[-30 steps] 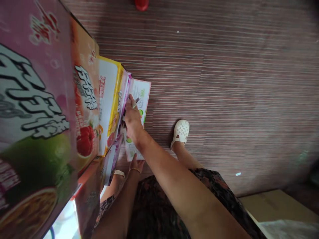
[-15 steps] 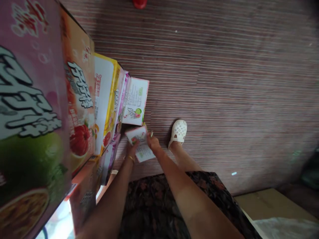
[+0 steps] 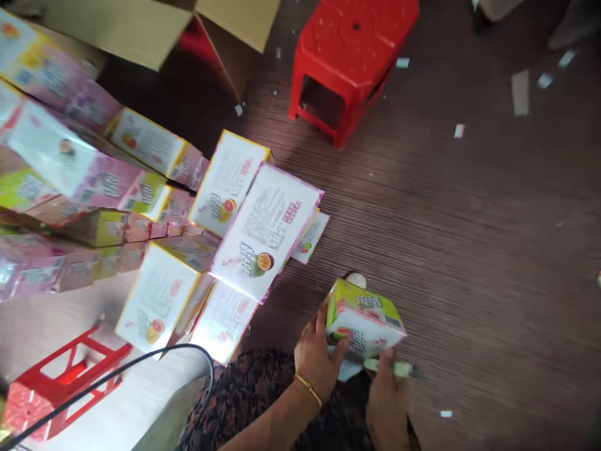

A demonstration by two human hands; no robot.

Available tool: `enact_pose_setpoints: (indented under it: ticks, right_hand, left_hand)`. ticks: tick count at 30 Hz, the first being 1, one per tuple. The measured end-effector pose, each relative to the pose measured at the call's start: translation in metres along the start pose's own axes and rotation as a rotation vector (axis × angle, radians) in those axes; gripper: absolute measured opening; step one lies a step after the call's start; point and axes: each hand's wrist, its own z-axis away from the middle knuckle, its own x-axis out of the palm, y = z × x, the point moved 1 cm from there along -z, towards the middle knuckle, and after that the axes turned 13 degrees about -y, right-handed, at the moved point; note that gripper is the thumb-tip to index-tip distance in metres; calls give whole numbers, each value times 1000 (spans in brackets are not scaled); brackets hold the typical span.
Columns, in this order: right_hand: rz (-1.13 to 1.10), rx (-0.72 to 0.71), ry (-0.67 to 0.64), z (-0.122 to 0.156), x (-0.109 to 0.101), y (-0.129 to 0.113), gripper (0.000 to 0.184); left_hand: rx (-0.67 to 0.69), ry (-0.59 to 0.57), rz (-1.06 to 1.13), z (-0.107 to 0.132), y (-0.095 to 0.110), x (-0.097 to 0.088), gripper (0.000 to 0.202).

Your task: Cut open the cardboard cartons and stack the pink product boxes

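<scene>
A green and white fruit-print carton (image 3: pixel 369 313) is held up, tilted, in front of my lap. My left hand (image 3: pixel 319 357), with a gold bracelet at the wrist, grips its left side, thumb on the white face. Close by the carton's lower edge, my right hand (image 3: pixel 387 391) is closed around a slim pale green utility knife (image 3: pixel 399 368), slightly blurred, its grey end pointing right. Whether the right fingers also touch the carton, I cannot tell. Part of a white shoe (image 3: pixel 357 280) shows behind the carton.
Stacked fruit-print cartons (image 3: pixel 270 228) rise to my left, with more rows behind. A red stool (image 3: pixel 352 50) stands ahead; another red stool (image 3: pixel 66 382) is at lower left. Open cardboard boxes (image 3: pixel 126 28) lie at upper left. A black cable (image 3: pixel 188 346) crosses the lower left. Paper scraps dot the floor.
The carton, low near the floor with flaps spread earlier, is now raised and boxier in my hands. My view has swung round, bringing the red stools and more stacks in.
</scene>
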Motion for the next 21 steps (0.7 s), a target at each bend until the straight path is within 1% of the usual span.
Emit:
enact_pose_setpoints:
  ticks: [1, 2, 3, 4, 5, 7, 9, 10, 11, 13, 15, 17, 19, 20, 21]
  right_hand:
    - [-1, 11, 19, 19, -9, -9, 86]
    - [9, 23, 25, 36, -15, -14, 87]
    - [24, 41, 10, 50, -17, -15, 88]
    - [29, 81, -26, 63, -15, -12, 89]
    - [9, 136, -86, 76, -9, -6, 91]
    - [-92, 234, -262, 100, 14, 8, 91]
    - [-247, 269, -445, 124, 49, 14, 87]
    - [-316, 259, -523, 136, 69, 12, 84]
    - [-364, 237, -574, 146, 89, 7, 82]
    - [-404, 188, -637, 158, 125, -10, 77]
    - [-420, 156, -656, 159, 153, -29, 78]
    - [-463, 142, -666, 154, 171, -42, 84]
    - [-507, 118, -686, 147, 178, -48, 87]
    - [-514, 98, -698, 144, 179, -47, 85]
    - [-511, 71, -702, 139, 177, -45, 82]
  left_hand:
    - [42, 5, -45, 17, 12, -13, 67]
    - [61, 8, -83, 33, 19, -25, 68]
    - [53, 9, -115, 48, 21, -37, 67]
    - [23, 10, -145, 63, 19, -48, 66]
    - [-24, 11, -175, 77, 12, -59, 65]
    - [-134, 21, -234, 104, -11, -79, 60]
    - [-262, 37, -277, 127, -40, -101, 55]
    - [-328, 51, -289, 136, -55, -113, 55]
    - [-386, 69, -297, 141, -69, -125, 55]
    - [-442, 120, -314, 144, -91, -148, 56]
    - [-393, 214, -352, 137, -105, -165, 56]
    - [-254, 370, -429, 129, -111, -173, 55]
    - [-63, 575, -548, 127, -111, -173, 51]
    - [40, 665, -609, 129, -107, -170, 49]
    - [138, 730, -658, 132, -102, -166, 46]
